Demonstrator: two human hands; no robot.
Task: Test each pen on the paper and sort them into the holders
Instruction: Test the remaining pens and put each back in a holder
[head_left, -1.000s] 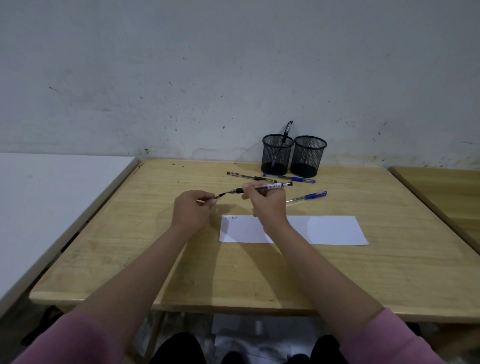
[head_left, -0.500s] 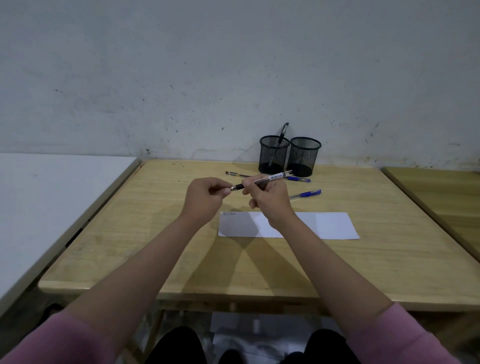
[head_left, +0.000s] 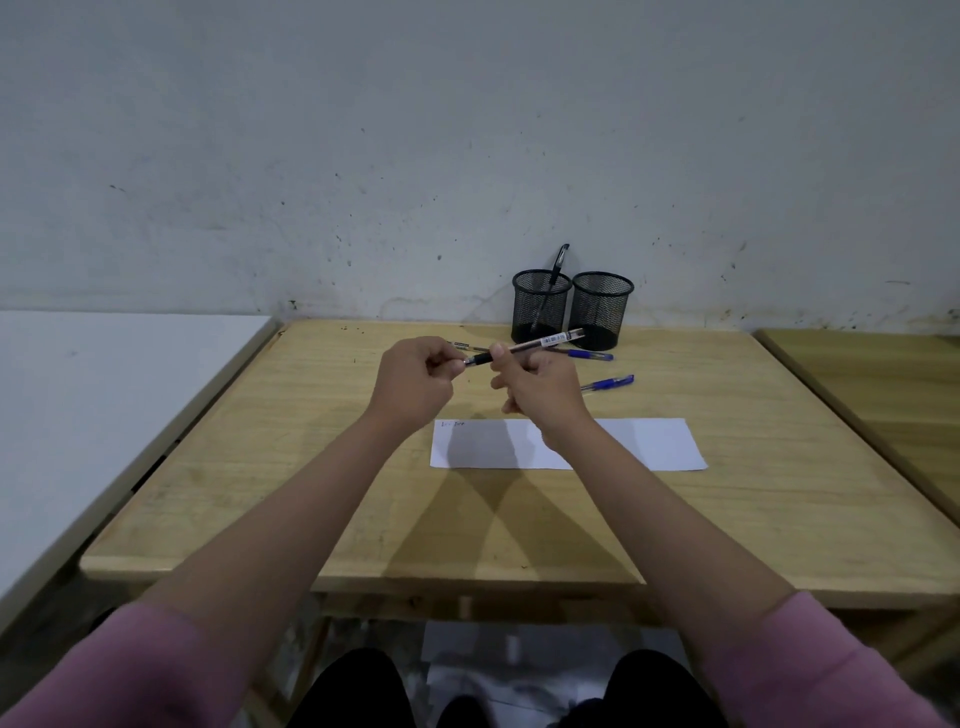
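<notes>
Both hands (head_left: 478, 379) now meet on the pen (head_left: 524, 347).

I see a clear-barrelled pen (head_left: 524, 346) with a black grip tilted above the counter, both hands on it. White paper (head_left: 644, 444) lies flat, faint scribbles at its left corner. Two blue-capped pens (head_left: 605, 384) and one dark pen (head_left: 464, 345) lie near two black mesh holders (head_left: 600, 309); the left holder contains a black pen (head_left: 558, 262).
</notes>
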